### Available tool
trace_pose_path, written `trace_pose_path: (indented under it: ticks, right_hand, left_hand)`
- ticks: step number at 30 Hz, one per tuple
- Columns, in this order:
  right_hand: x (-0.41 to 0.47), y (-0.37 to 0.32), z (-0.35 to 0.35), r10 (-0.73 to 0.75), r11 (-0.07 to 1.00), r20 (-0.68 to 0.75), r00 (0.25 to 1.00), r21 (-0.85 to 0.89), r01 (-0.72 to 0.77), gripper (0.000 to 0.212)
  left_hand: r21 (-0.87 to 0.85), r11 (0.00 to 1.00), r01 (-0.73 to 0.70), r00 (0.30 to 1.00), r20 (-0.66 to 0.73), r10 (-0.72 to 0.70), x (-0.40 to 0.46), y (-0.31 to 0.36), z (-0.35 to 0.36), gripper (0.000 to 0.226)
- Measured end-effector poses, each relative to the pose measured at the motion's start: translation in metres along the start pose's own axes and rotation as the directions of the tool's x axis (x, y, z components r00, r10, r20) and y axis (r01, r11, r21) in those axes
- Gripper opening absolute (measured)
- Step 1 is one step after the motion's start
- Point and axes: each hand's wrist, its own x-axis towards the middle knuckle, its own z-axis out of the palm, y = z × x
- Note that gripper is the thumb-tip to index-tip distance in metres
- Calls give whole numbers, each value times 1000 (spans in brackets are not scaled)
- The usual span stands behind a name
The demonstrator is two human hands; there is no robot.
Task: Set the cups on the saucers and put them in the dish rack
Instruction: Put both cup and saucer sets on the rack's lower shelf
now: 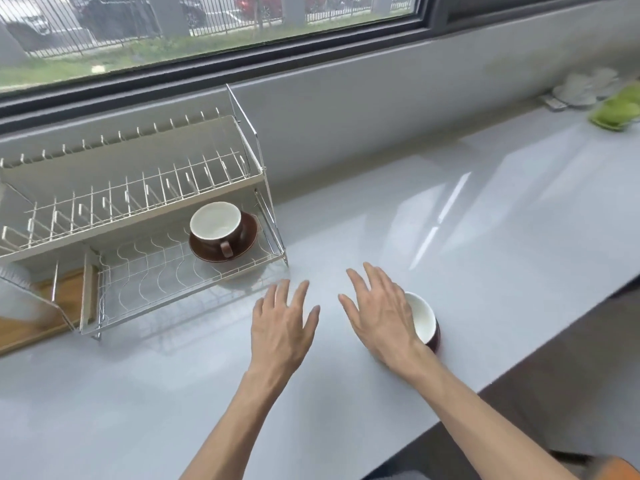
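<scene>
A brown cup with a white inside (216, 225) stands on a brown saucer (247, 242) at the right end of the wire dish rack's lower shelf (149, 275). A second brown cup (424, 320) sits on the white counter near its front edge, partly hidden behind my right hand (377, 313). That hand hovers flat with fingers spread, just left of and over this cup. My left hand (282, 318) is also flat with fingers apart, above bare counter right of the rack. Neither hand holds anything. No saucer shows under the second cup.
The rack's upper shelf (131, 199) has upright plate dividers. A wooden board (45, 306) lies under the rack's left side. White dishes (585, 88) and a green item (616, 107) sit at the far right. A window runs behind the counter, whose front edge slants at right.
</scene>
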Motion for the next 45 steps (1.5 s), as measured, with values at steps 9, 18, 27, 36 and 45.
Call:
trace_pose_path:
  ticks: [9,18,27,36,45]
  right_hand:
    - [-33,71,0,322,923,63,945,203,-328,61]
    - [-35,107,18,491,728,206,846,437,-529,56]
    - [-28,118,28,474,634,278,835,550,-543,44]
    - [-26,120,31,497,622,284,820,543,-565,36]
    - [-21,91,35,427,671,291,856,533,-515,39]
  left_hand:
    - [-419,891,173,979,174,-109,-5,58,36,56]
    - [-596,687,414,880,455,-136,4,82,57,64]
    - [-689,466,556,808,580,-106,14,93,63,73]
    - [-744,395,539,828,554,-85,16,89,70,36]
    - [-759,393,519,848,513,-131,7,58,66,34]
